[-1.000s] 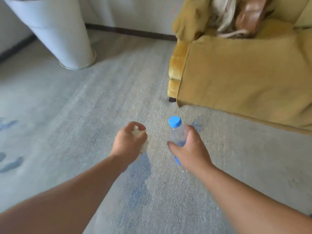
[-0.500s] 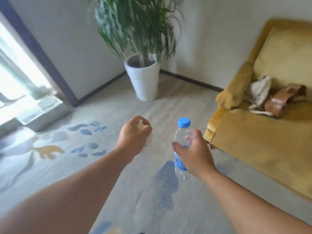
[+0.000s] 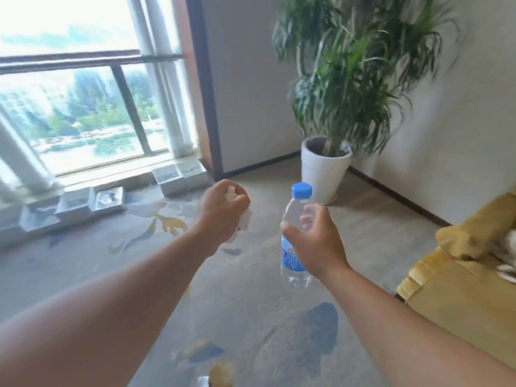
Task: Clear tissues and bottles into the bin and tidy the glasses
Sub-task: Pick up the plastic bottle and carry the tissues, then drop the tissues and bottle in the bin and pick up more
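Both bare forearms reach forward over a pale grey carpet (image 3: 251, 303) patterned with blue and yellow shapes. The left hand (image 3: 223, 210) is curled into a fist around a crumpled white tissue (image 3: 245, 219), which pokes out above the thumb and below the fingers. The right hand (image 3: 315, 241) is wrapped around a clear plastic water bottle with a blue cap and blue label (image 3: 293, 241), held upright in the air above the carpet, just beside the left fist; the thumb presses the near side and the fingers show through the clear wall. Beyond the hands, a leafy green plant in a white round pot (image 3: 325, 169) stands in the corner of the room, and a large window with a dark railing (image 3: 83, 107) fills the left. A mustard-yellow upholstered armchair (image 3: 460, 289) sits at the right edge, with something pale lying on its seat, too blurred and cropped to identify.
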### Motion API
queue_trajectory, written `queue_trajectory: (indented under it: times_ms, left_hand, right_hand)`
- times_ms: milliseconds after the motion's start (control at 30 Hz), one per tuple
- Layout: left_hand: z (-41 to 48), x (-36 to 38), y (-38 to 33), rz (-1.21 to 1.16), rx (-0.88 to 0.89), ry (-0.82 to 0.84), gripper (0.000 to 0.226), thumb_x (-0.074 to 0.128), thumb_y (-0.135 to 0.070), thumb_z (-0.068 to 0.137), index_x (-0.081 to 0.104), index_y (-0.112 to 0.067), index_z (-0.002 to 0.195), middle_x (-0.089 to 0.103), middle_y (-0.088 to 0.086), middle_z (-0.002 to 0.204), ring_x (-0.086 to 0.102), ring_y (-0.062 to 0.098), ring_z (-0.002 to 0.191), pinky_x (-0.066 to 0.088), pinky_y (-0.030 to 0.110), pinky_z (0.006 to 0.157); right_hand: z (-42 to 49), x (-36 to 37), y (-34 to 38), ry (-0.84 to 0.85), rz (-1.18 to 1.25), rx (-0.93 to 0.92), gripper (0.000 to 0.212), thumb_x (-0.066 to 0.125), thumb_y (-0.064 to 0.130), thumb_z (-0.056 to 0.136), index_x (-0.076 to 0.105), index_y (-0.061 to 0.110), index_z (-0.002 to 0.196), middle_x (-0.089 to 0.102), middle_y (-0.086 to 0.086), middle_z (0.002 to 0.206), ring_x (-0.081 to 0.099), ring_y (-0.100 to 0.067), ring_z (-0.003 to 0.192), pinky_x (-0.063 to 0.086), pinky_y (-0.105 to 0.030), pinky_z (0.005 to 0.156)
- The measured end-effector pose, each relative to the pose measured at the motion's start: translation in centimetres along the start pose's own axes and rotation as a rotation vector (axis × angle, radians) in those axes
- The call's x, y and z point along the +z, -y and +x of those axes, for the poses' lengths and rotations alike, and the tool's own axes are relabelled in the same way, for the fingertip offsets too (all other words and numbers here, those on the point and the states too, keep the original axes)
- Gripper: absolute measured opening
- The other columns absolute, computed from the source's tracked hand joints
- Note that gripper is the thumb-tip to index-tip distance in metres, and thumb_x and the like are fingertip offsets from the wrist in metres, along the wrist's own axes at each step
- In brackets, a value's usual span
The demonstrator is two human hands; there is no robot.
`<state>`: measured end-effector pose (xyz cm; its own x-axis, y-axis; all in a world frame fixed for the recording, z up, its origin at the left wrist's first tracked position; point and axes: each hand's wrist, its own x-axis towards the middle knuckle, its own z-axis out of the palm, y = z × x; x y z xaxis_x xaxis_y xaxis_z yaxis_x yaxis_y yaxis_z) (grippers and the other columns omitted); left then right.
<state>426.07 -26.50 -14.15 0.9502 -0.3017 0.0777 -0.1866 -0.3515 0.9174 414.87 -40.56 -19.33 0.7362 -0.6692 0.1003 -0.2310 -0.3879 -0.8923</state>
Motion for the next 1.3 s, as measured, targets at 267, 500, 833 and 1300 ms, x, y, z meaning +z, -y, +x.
queue_trajectory:
  times_ms: [267,500,833,1300]
  left_hand:
    - [-4.2,-17.4,3.0,-0.065,-0.052,-0.234,0.009,0.058,-0.017,0.074,0.065,-0.023,0.072,0.060,-0.007,0.052,0.051,0.005,0.037,0.038,0.021,0.034]
    - [-7.9,-30.9,6.0,-0.096,-0.142,-0.536,0.007,0.058,-0.021,0.070,0.064,-0.023,0.072,0.063,-0.003,0.059,0.056,0.009,0.043,0.044,0.023,0.040]
    - [-15.3,-42.6,10.5,-0.098,-0.196,-0.946,0.006,0.058,-0.011,0.072,0.062,-0.011,0.077,0.063,-0.004,0.053,0.057,0.017,0.048,0.048,0.029,0.046]
    - [-26.0,-60.2,17.2,-0.039,-0.291,-1.271,0.005,0.057,-0.019,0.068,0.060,-0.021,0.065,0.062,-0.007,0.055,0.060,0.016,0.051,0.050,0.031,0.045]
  right_hand:
    - [-5.1,10.6,11.9,0.217,0.021,-0.206,0.062,0.061,0.052,0.064,0.045,0.025,0.118,0.055,0.006,0.104,0.056,-0.011,0.093,0.043,-0.031,0.072]
    - [-8.0,21.7,21.1,0.508,0.097,-0.351,0.055,0.068,0.046,0.068,0.048,0.023,0.114,0.058,0.004,0.103,0.059,-0.015,0.094,0.048,-0.037,0.077]
    - [-14.9,34.2,28.4,0.913,0.167,-0.539,0.057,0.067,0.048,0.064,0.048,0.025,0.112,0.060,0.002,0.104,0.061,-0.016,0.094,0.052,-0.046,0.084]
    - [-31.9,49.8,37.6,1.144,0.192,-0.725,0.037,0.066,0.044,0.066,0.046,0.031,0.094,0.058,0.015,0.088,0.057,-0.001,0.077,0.041,-0.025,0.058]
